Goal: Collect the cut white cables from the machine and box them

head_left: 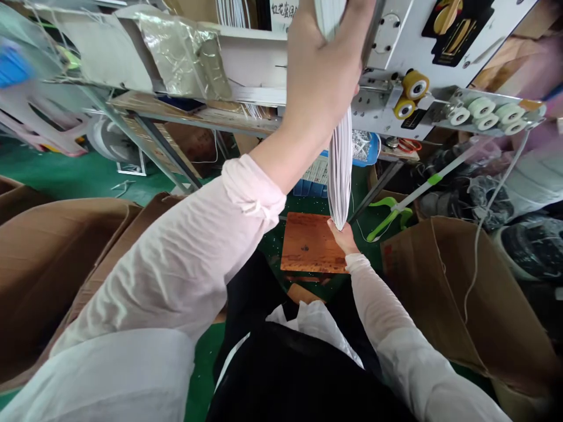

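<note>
A long bundle of thin white wires [340,167] hangs almost upright in front of me. High up, beside the machine, my left hand [323,73] is closed around its upper part, and the bundle's top runs out of view. My right hand [343,237] grips the bundle's narrow lower end, over the edge of a reddish wooden stool [310,243]. Some of the right fingers are hidden behind the wires. To the right of my left hand is the white machine panel [373,111] with yellow rollers [410,94] and a row of white rollers [486,113].
Cardboard boxes stand at left [57,252] and right [444,281]. A blue bin [372,149] with white scraps sits under the machine. A green-and-white stand [398,211] is at right. The workbench frame [167,146] crosses the upper left, with a plastic bag [180,55] above it.
</note>
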### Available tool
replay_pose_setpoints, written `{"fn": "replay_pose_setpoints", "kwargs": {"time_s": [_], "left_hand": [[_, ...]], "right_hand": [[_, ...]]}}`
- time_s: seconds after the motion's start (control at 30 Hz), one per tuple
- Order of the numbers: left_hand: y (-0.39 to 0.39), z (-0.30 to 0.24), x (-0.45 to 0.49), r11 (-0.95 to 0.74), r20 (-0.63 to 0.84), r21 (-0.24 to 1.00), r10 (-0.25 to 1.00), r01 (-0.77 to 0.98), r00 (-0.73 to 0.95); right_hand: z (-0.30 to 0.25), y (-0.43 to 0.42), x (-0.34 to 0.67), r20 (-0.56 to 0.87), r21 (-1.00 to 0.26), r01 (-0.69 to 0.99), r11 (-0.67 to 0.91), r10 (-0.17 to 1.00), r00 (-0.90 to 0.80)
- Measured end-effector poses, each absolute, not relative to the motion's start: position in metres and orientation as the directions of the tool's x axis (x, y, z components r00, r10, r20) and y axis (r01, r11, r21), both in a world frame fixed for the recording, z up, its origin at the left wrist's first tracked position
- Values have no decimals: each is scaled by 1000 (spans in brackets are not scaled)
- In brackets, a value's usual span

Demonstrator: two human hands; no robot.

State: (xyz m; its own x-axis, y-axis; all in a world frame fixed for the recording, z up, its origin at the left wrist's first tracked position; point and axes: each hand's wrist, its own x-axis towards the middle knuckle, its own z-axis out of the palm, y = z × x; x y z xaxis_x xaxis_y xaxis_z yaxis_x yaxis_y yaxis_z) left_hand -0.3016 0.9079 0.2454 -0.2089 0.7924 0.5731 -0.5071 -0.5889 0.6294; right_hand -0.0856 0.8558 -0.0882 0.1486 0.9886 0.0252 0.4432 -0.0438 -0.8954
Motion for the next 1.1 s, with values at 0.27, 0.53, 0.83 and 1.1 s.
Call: {"fn": "replay_pose_setpoints", "kwargs": {"time_s": [0.27, 0.53, 0.83, 1.1], "left_hand": [[889, 214, -315, -551, 504, 653, 828, -519, -246], [900, 184, -305, -510, 427, 643, 858, -572, -285], [890, 204, -320, -522, 417, 633, 852, -572, -317], [888, 190, -324, -512, 411, 651, 858, -560, -307]], "right_hand": [[-126, 847, -110, -64, -951, 287, -116, 981, 184], [-137, 850, -108, -174, -973, -202, -115, 938, 301], [-103, 862, -88, -18, -990, -139, 25, 956, 294], [-120, 855, -88, -47, -999, 7, -51, 961, 273]]}}
